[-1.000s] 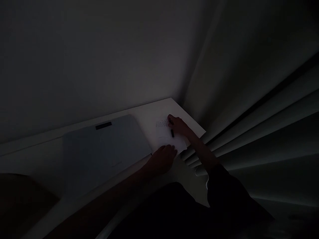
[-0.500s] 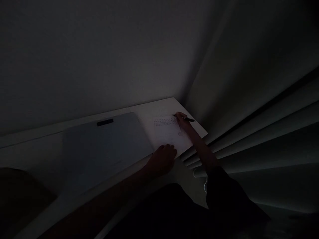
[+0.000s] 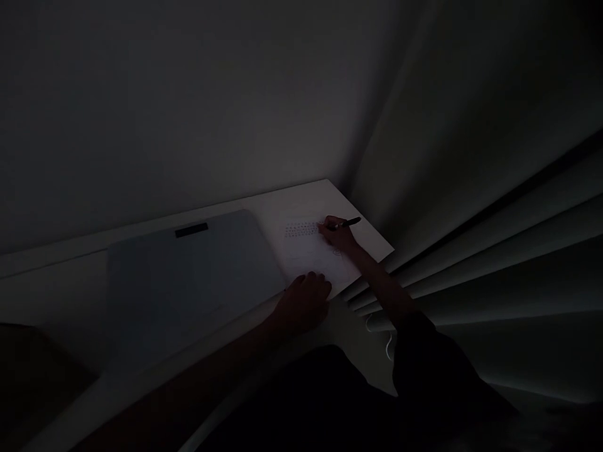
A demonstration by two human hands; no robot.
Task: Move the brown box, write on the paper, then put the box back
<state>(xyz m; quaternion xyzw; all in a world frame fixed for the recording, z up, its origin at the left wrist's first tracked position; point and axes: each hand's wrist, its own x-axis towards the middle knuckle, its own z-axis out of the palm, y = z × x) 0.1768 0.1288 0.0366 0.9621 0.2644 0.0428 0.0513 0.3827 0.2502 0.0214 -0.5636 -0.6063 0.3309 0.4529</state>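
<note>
Darkness covered most of the view, which looked down from the person's head onto the far right corner of a pale desk (image 3: 70, 295) set against a plain wall (image 3: 188, 94). A sheet of paper (image 3: 311, 254) lay flat on the desk near that corner, with a few short rows of small faint marks close to its far edge; they were too small to read. The right hand (image 3: 336, 235) rested on the upper part of the paper, fingers closed around a dark pen (image 3: 347, 222). The pen was tilted, its back end pointing up and to the right, its tip down at the paper just beside the right end of the rows of marks. The right forearm ran back toward the viewer into a dark sleeve (image 3: 438, 370), crossing the desk's right edge. The left hand (image 3: 304, 301) lay palm down on the near edge of the paper, close to the desk's front edge, fingers loosely curled and pressing flat, gripping nothing. The two hands were near each other but apart, with bare paper between them. To the left of the paper, just beside it, lay a large flat grey-blue rectangle with rounded corners, perhaps a desk pad (image 3: 188, 282); whether it touched the paper could not be told. A small dark bar (image 3: 191, 230) sat near the far edge of the pad. To the right of the desk hung pale curtain folds (image 3: 494, 220), with a thin white cable (image 3: 389, 342) dimly visible below the right forearm
</note>
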